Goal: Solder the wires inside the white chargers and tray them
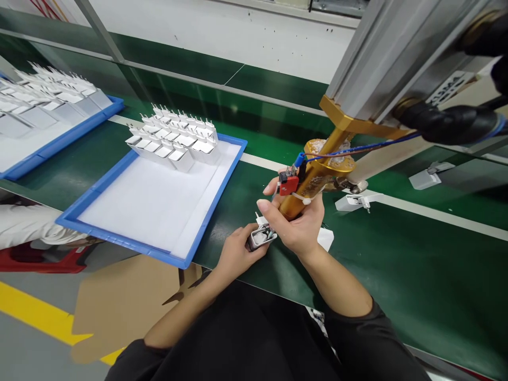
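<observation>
My left hand point(238, 248) is closed around a small white power adapter case point(263, 237) near the table's front edge. Its open side faces up, and parts show inside. My right hand point(301, 225) grips the gold barrel of a glue gun point(311, 182), which carries a red switch point(289, 184) and thin wires. The gun's tip points down into the case, partly hidden by my right fingers. Behind my right wrist, another white piece point(325, 239) peeks out.
Several upright white adapters point(174, 140) stand in a blue-rimmed tray point(216, 203) on the left. A second blue tray point(63, 138) of adapters lies farther left. Two white cases point(351, 202) point(425, 179) rest on the green belt at right. A metal cylinder point(381, 58) hangs overhead. A person's sleeve point(32, 223) shows far left.
</observation>
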A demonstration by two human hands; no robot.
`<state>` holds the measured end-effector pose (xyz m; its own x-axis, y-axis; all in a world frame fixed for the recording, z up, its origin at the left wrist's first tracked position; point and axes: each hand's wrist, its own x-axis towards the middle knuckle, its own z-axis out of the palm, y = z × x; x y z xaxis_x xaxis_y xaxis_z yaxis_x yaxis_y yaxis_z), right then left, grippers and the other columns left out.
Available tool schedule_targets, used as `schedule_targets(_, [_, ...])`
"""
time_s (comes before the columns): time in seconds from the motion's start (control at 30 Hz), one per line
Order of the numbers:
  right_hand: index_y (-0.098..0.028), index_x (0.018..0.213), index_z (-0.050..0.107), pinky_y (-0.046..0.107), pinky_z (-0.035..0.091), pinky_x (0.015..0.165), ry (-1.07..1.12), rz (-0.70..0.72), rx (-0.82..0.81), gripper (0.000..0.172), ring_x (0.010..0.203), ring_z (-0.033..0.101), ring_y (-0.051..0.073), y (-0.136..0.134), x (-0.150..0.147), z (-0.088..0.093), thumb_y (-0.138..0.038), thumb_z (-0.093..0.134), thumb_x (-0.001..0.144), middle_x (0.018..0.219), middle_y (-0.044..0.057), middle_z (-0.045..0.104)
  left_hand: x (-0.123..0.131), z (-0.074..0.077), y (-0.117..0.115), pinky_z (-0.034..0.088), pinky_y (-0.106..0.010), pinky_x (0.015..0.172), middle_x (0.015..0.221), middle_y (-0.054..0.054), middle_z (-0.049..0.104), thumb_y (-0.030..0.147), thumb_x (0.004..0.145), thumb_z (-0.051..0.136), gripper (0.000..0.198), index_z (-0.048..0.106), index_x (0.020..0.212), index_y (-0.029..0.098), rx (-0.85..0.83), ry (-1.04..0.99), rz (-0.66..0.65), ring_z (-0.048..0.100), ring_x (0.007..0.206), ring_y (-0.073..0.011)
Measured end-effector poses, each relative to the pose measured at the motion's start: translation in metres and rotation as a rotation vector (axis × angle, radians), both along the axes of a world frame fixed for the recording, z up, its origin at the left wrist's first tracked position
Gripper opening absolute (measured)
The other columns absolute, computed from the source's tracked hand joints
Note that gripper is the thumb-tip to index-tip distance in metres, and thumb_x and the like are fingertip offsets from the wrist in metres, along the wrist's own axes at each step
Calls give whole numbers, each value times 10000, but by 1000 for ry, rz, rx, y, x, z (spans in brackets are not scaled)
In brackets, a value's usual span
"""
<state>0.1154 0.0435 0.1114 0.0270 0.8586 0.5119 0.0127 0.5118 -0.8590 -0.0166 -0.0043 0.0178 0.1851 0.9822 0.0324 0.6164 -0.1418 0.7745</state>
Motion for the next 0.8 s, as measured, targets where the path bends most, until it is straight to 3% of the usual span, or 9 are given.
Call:
schedule_targets(0.17, [-247,1032,425,261,421,438,75,21,-13,388,389,427,49,-7,-5,-1,-230,706,765,670,-71,561,20,-12,-7,495,-293,690,927,-43,703,316,772,664,308,581,1036,178,-68,-213,-7,662,804,-201])
schedule_targets(0.33, [-243,986,443,250,410,442,89,18,17,357,447,470,55,-11,-7,-1,-203,710,753,714,-53,566,34,-12,-15,519,-318,732,974,-72,701,340,751,687,349,556,1025,167,-93,-373,34,676,895,-237])
schedule_targets(0.43, [-226,826,446,229,358,408,124,96,-12,181,418,421,43,-13,-6,-3,-194,624,822,609,-75,463,36,-12,-15,526,-327,740,954,-69,694,327,721,704,377,538,1020,167,-76,-420,64,678,892,-241])
schedule_targets(0.6, [-208,616,338,228,355,408,116,151,-43,335,400,394,50,-15,-4,-4,-185,587,839,478,-89,304,37,-11,-15,526,-335,733,939,-66,679,337,726,693,393,502,1026,170,-75,-436,76,673,868,-230])
schedule_targets(0.7, [-216,789,451,221,366,399,123,115,-28,156,397,403,33,-14,-4,-3,-173,598,815,598,-71,510,37,-10,-16,524,-329,713,901,-48,673,350,719,699,397,475,1000,181,-80,-441,99,669,834,-219])
schedule_targets(0.8, [-251,1081,431,216,371,382,135,76,-42,324,412,432,27,-13,-4,-2,-179,590,808,845,-21,635,37,-10,-17,524,-327,713,889,-32,669,360,713,712,414,458,992,191,-84,-442,113,665,833,-215])
